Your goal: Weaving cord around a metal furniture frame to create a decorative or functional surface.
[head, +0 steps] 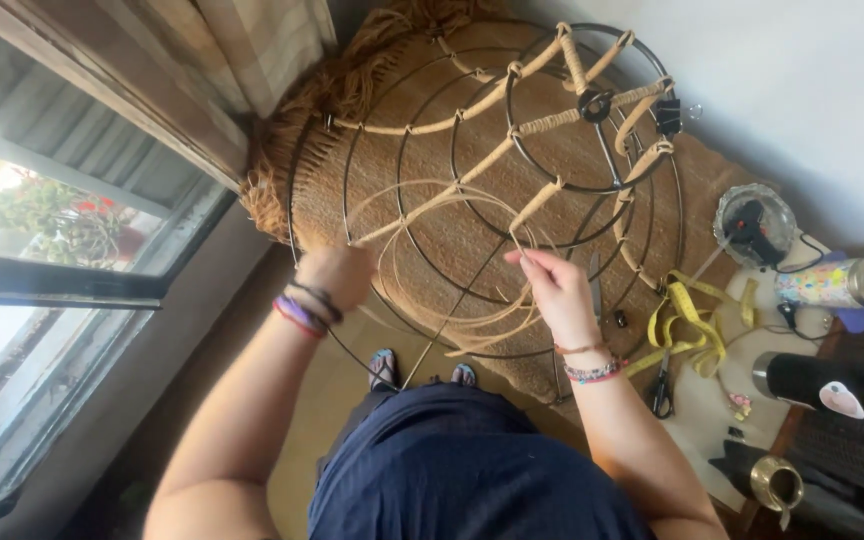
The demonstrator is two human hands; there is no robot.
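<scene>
Yellow measuring tape (687, 325), scissors (662, 385) and a black flask (832, 385) crowd the counter (702, 410) at right. Mid-frame stands a dark wire lampshade frame (492, 190), its ribs partly wrapped in pale cane (452, 250). Left hand (337, 275) fingers clamp a rib; right hand (557, 290) fingers pinch the looping cane strand.

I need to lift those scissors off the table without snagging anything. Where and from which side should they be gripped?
Take the scissors by the dark handle loops at the near end, coming from the person's side. The blades point away and run under the yellow measuring tape, so pulling them back toward the person should slide them free. Both the right hand and left hand are busy at the wire frame.
</scene>
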